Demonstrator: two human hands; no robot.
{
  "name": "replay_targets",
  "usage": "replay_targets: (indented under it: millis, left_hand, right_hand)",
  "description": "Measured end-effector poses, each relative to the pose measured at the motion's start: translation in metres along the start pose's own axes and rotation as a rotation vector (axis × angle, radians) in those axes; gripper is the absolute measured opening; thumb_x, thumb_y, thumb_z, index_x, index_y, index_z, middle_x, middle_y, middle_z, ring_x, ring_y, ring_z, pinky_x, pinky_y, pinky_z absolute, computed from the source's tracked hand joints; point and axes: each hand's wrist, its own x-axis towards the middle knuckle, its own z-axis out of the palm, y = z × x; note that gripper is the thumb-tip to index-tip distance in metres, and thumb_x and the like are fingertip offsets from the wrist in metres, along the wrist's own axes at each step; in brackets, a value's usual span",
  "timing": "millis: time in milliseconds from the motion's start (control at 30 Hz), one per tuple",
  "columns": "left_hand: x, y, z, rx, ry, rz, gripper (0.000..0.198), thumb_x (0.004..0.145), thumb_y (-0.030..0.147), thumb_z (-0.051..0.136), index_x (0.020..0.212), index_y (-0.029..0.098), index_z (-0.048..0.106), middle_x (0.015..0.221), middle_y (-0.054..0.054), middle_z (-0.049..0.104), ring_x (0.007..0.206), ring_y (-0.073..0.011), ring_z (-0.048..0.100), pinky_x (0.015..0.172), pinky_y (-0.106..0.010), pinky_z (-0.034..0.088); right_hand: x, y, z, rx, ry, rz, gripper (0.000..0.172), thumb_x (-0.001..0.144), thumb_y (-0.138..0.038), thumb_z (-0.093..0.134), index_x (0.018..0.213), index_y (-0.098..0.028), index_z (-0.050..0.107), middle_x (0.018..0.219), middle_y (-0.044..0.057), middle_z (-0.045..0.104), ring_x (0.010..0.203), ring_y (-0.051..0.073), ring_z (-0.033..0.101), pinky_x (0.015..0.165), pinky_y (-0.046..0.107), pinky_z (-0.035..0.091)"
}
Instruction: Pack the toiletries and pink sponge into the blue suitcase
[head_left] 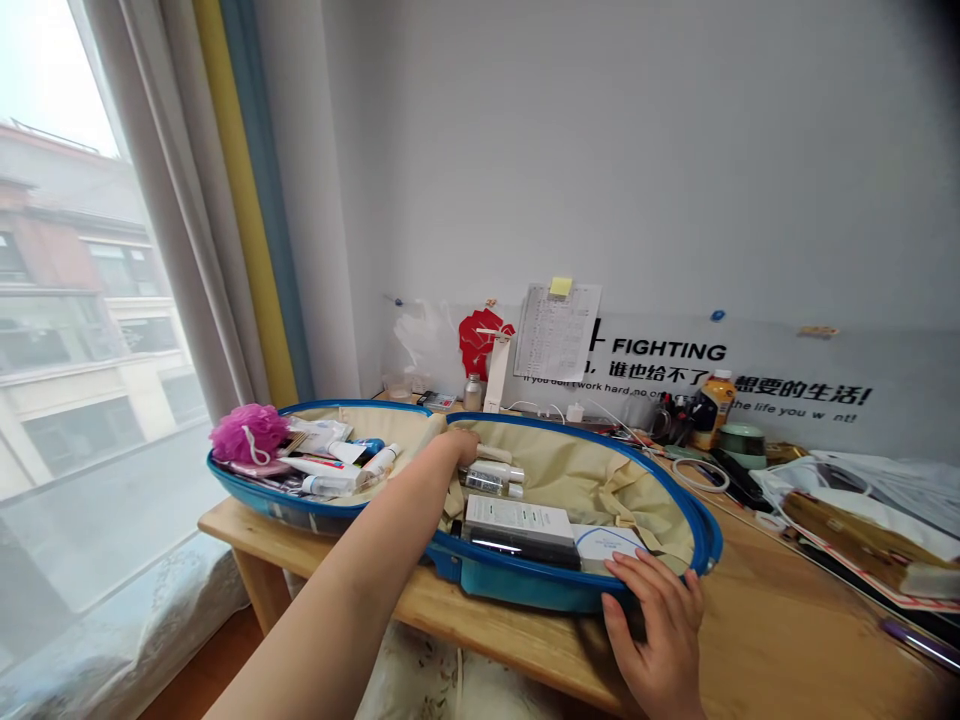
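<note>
A blue hard-shell suitcase (701,545) with beige lining lies open on the wooden table. My left hand (463,446) reaches into its right half by the hinge, fingers curled and mostly hidden. Beside those fingers is a pale tube-like thing (493,454); whether I grip it is unclear. Just below it lie a white-capped bottle (501,470) and a clear bottle (487,484). Along the near wall sit a white printed box (517,518), a dark glossy box (517,546) and a white-and-blue box (606,543). My right hand (660,620) rests open on the near rim, fingers spread.
The suitcase's left half holds a pink bath puff (249,440), a white tube (322,468) and several small toiletries. Behind stand a silver-capped jar (472,393) and an orange-labelled bottle (712,410). A brown pouch (862,540) lies at the right, a curtained window at the left.
</note>
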Motion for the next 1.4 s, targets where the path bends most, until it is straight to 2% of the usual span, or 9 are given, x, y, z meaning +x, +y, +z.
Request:
replay_targets:
  millis: [200, 400, 533, 633, 767, 867, 1100, 1267, 1400]
  left_hand:
    - [-0.003, 0.005, -0.001, 0.063, -0.015, -0.083, 0.033, 0.091, 0.036, 0.057, 0.119, 0.018, 0.057, 0.125, -0.009, 0.057, 0.109, -0.0216, 0.057, 0.092, -0.044, 0.050]
    - [-0.012, 0.010, -0.026, 0.027, 0.154, -0.094, 0.037, 0.092, 0.039, 0.055, 0.123, 0.019, 0.055, 0.131, -0.010, 0.053, 0.115, -0.0236, 0.054, 0.096, -0.048, 0.047]
    - [-0.034, -0.027, -0.056, 0.039, 0.172, -0.151, 0.037, 0.092, 0.040, 0.054, 0.122, 0.018, 0.055, 0.130, -0.010, 0.054, 0.115, -0.0240, 0.054, 0.097, -0.048, 0.046]
    - [-0.068, -0.076, -0.065, 0.064, -0.013, -0.219, 0.033, 0.092, 0.039, 0.056, 0.116, 0.016, 0.058, 0.121, -0.009, 0.059, 0.108, -0.0218, 0.058, 0.092, -0.045, 0.050]
    - [-0.124, -0.138, -0.054, 0.088, -0.302, -0.316, 0.030, 0.091, 0.036, 0.058, 0.113, 0.016, 0.059, 0.116, -0.008, 0.061, 0.101, -0.0196, 0.061, 0.087, -0.042, 0.052]
    - [-0.151, -0.166, -0.039, 0.080, -0.421, -0.345, 0.031, 0.090, 0.035, 0.059, 0.115, 0.015, 0.059, 0.116, -0.008, 0.062, 0.101, -0.0199, 0.061, 0.087, -0.042, 0.052]
    - [-0.159, -0.190, -0.018, 0.045, -0.413, -0.343, 0.040, 0.083, 0.027, 0.066, 0.121, 0.016, 0.056, 0.118, -0.008, 0.062, 0.106, -0.0223, 0.060, 0.093, -0.045, 0.048]
    - [-0.165, -0.193, -0.013, 0.048, -0.296, -0.340, 0.058, 0.057, 0.011, 0.067, 0.114, 0.019, 0.060, 0.116, -0.005, 0.066, 0.108, -0.0240, 0.060, 0.091, -0.033, 0.046]
    - [-0.177, -0.190, -0.018, 0.061, -0.189, -0.339, 0.046, 0.059, 0.021, 0.060, 0.104, 0.021, 0.062, 0.107, -0.004, 0.070, 0.101, -0.0237, 0.063, 0.086, -0.030, 0.046]
  right_hand:
    - [-0.002, 0.002, 0.001, -0.005, -0.007, -0.010, 0.022, 0.092, -0.033, 0.045, 0.104, -0.021, 0.058, 0.094, 0.006, 0.067, 0.102, 0.023, 0.058, 0.108, 0.048, 0.026]
    - [-0.004, 0.004, 0.002, -0.003, -0.019, 0.001, 0.024, 0.092, -0.036, 0.045, 0.106, -0.022, 0.059, 0.094, 0.005, 0.067, 0.101, 0.023, 0.060, 0.107, 0.047, 0.026]
    - [-0.004, 0.004, 0.001, 0.003, -0.020, 0.011, 0.024, 0.092, -0.037, 0.045, 0.106, -0.024, 0.059, 0.094, 0.004, 0.068, 0.102, 0.023, 0.060, 0.108, 0.047, 0.026]
    - [-0.003, 0.003, 0.002, 0.013, -0.003, 0.007, 0.022, 0.092, -0.035, 0.045, 0.104, -0.023, 0.059, 0.093, 0.004, 0.067, 0.101, 0.023, 0.060, 0.108, 0.047, 0.026]
    - [-0.002, 0.002, 0.002, 0.014, 0.004, -0.006, 0.020, 0.092, -0.032, 0.045, 0.102, -0.020, 0.058, 0.093, 0.006, 0.067, 0.100, 0.023, 0.058, 0.108, 0.048, 0.025]
    - [-0.002, 0.001, 0.003, 0.009, 0.011, -0.004, 0.020, 0.092, -0.032, 0.045, 0.101, -0.021, 0.058, 0.093, 0.006, 0.067, 0.100, 0.024, 0.058, 0.108, 0.048, 0.025]
    - [0.000, 0.000, 0.001, 0.017, 0.013, 0.003, 0.020, 0.092, -0.033, 0.045, 0.103, -0.022, 0.059, 0.092, 0.005, 0.067, 0.101, 0.022, 0.059, 0.108, 0.047, 0.026]
    - [0.000, 0.000, 0.000, 0.024, 0.003, 0.022, 0.020, 0.090, -0.032, 0.047, 0.104, -0.024, 0.059, 0.094, 0.003, 0.068, 0.101, 0.022, 0.060, 0.108, 0.045, 0.026]
    - [0.002, -0.002, -0.001, 0.031, 0.009, 0.018, 0.019, 0.090, -0.031, 0.047, 0.103, -0.023, 0.059, 0.094, 0.004, 0.068, 0.101, 0.022, 0.060, 0.109, 0.044, 0.025]
